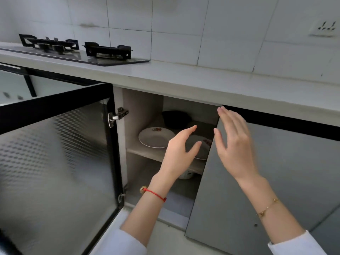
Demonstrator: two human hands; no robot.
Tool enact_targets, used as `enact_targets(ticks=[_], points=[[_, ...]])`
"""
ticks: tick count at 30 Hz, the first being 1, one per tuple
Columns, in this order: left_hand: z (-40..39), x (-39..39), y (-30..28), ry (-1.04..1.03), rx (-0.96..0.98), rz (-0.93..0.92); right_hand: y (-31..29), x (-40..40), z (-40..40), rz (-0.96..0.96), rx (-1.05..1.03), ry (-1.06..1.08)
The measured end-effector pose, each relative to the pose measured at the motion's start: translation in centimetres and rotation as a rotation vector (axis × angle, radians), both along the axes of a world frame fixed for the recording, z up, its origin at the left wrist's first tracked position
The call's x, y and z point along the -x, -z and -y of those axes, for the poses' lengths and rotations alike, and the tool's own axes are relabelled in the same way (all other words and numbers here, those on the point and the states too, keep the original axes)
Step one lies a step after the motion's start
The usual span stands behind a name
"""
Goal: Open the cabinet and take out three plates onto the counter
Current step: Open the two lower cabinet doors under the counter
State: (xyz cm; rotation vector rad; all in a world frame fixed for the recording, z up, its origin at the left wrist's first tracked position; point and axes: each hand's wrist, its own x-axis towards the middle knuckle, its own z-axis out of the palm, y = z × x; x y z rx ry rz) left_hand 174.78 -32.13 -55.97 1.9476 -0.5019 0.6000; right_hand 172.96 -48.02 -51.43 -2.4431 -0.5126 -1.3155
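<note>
both hands are spread and hold nothing: the left hand (179, 148) hovers before a plate (201, 148) at the shelf's (145, 153) front edge, the right hand (233, 142) by the half-open right door (257, 181). another plate (155, 137) lies near the shelf's left wall. that door narrows the gap, so a lifted plate may clip it before reaching the counter (202, 81).

Inside the cabinet (145, 107), under the counter (184, 76), two plates lie on the shelf (147, 153): the left plate (155, 138) and the right plate (202, 146). A pot (175, 118) sits behind them. The stove (77, 50) stands on the counter, left of the cabinet.
</note>
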Motion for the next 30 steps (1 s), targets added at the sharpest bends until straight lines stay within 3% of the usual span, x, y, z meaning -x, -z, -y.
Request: enact_targets(ticks=[11, 22, 30], points=[[5.9, -3.9, -1.0, 0.186, 0.020, -0.103, -0.1, -1.2, 2.3, -0.039, 0.098, 0.110], [4.8, 2.4, -1.1, 0.129, 0.023, -0.030, -0.7, 5.2, 2.1, -0.075, 0.119, 0.048], [3.6, 8.8, -0.4, 0.199, 0.065, 0.011, -0.7, 12.3, 2.6, 0.013, 0.090, -0.012]])
